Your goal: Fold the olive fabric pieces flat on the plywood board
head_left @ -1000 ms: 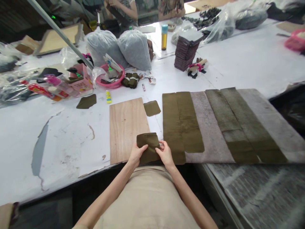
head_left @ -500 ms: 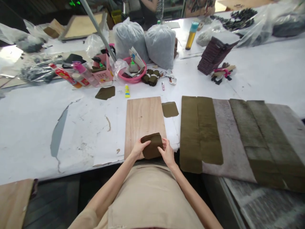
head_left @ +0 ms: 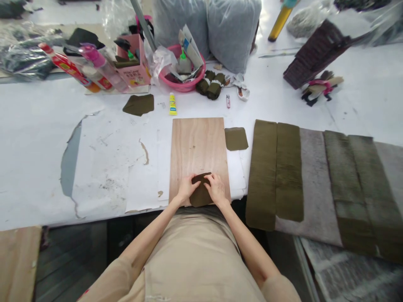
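Both hands grip a small dark olive fabric piece over the near end of a plywood board. My left hand pinches its left side, with the thumb on top. At the upper right, my right hand pinches it with curled fingers. The fabric's far edge looks bent up between the fingertips. Beside the board's right edge lies a similar olive fabric piece, flat on the table. Another olive fabric piece rests farther back on the left.
To the right, long olive strips lie on a grey sheet. Behind the board are a yellow tube, small pink snips, rolled olive bundles and a pink basket. A dark stack stands back right.
My view has tilted down and shifted. The fabric, earlier held up flat near the board's right corner, is now lower over the board, its far edge bent between my fingers.
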Available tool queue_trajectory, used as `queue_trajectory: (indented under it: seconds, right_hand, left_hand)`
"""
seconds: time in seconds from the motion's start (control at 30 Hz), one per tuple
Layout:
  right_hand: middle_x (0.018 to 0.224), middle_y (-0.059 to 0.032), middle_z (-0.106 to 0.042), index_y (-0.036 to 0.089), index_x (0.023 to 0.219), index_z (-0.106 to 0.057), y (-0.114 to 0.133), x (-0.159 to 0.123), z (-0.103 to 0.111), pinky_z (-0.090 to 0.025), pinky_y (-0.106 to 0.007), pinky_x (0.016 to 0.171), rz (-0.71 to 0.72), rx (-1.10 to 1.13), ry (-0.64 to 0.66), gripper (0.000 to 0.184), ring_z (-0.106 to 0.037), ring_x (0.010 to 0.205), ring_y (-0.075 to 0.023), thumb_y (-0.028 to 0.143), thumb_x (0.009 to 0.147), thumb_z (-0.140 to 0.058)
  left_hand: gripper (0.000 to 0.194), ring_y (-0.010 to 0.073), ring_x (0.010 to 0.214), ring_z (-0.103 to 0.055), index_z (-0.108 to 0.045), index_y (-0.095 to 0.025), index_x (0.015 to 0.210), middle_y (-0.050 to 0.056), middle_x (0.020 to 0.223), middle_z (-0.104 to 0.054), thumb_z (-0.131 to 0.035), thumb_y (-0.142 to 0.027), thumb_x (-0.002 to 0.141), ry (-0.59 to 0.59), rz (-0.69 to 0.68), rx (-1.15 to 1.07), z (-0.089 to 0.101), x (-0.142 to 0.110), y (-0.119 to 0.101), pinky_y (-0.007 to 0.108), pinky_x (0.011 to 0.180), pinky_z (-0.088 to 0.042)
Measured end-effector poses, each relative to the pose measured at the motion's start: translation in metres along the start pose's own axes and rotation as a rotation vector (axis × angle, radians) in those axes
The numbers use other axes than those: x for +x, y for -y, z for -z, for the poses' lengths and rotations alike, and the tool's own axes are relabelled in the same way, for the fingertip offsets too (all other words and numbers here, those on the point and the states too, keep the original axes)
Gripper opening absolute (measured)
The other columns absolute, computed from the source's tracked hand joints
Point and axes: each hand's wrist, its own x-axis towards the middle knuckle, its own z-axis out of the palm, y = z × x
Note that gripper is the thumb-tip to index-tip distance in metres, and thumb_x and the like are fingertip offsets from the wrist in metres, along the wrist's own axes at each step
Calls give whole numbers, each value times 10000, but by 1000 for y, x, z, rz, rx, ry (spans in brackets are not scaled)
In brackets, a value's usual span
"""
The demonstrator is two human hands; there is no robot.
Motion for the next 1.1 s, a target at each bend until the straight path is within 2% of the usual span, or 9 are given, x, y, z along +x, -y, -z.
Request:
queue_trajectory:
  seconds: [0.1, 0.27, 0.47, 0.53, 0.63, 0.7, 0.83, 1.1]
  right_hand:
    - [988, -44, -557, 256, 1064, -601, 0, 5, -3, -436, -311, 784, 27, -35, 19, 279, -518, 937, -196, 162, 801, -607]
    - [973, -45, -549, 253, 1061, -604, -2, 11, -4, -421, -299, 764, 67, -111, 55, 277, -503, 929, -195, 175, 797, -633]
    - [928, -35, -558, 259, 994, -609, -1, 19, -3, -395, -282, 718, 73, -200, 133, 212, -504, 906, -193, 205, 794, -654]
    - [916, -33, -558, 256, 964, -612, 0, 22, -3, -383, -279, 706, 73, -223, 152, 182, -503, 895, -190, 210, 793, -657]
    - [896, -33, -553, 245, 893, -618, 0, 25, -4, -362, -280, 698, 84, -243, 167, 110, -494, 877, -188, 216, 794, -656]
    - [895, -36, -552, 236, 855, -618, 0, 25, -3, -349, -287, 707, 103, -252, 155, 72, -480, 882, -192, 217, 795, -653]
    - [917, -39, -558, 225, 821, -609, 1, 20, -2, -318, -314, 754, 185, -284, 91, 30, -459, 902, -198, 200, 811, -624]
    - [936, -46, -579, 214, 831, -600, -4, 10, -11, -306, -328, 793, 243, -320, -22, 70, -456, 912, -195, 187, 866, -546]
  left_hand:
    - [181, 183, 815, -642, -661, -168, 932, 42, 899, -707, -594, -243, 782, 2, -3, 75, 3, 4, 6, 294, 769, -492]
    - [179, 177, 807, -653, -669, -171, 934, 41, 906, -715, -548, -216, 810, 2, 17, 87, 4, 10, 17, 295, 776, -493]
    - [179, 186, 845, -645, -655, -175, 952, 48, 933, -707, -549, -204, 811, -8, 18, 107, 6, 8, 15, 312, 811, -487]
    - [207, 189, 874, -633, -634, -181, 998, 53, 976, -690, -555, -191, 808, -26, -5, 146, 8, 5, 12, 320, 825, -482]
    - [311, 216, 953, -587, -574, -183, 1106, 78, 1050, -628, -590, -209, 796, -93, -114, 335, 13, -3, 7, 348, 846, -465]
    - [368, 239, 1012, -540, -545, -192, 1148, 90, 1079, -580, -613, -242, 790, -98, -216, 487, 16, -9, 4, 371, 865, -444]
    - [363, 244, 1056, -476, -540, -223, 1149, 79, 1097, -541, -618, -231, 795, 13, -368, 662, 16, -16, -2, 387, 899, -398]
    - [126, 225, 937, -479, -598, -204, 911, 56, 953, -561, -632, -216, 790, 89, -335, 723, 13, -12, -7, 351, 801, -403]
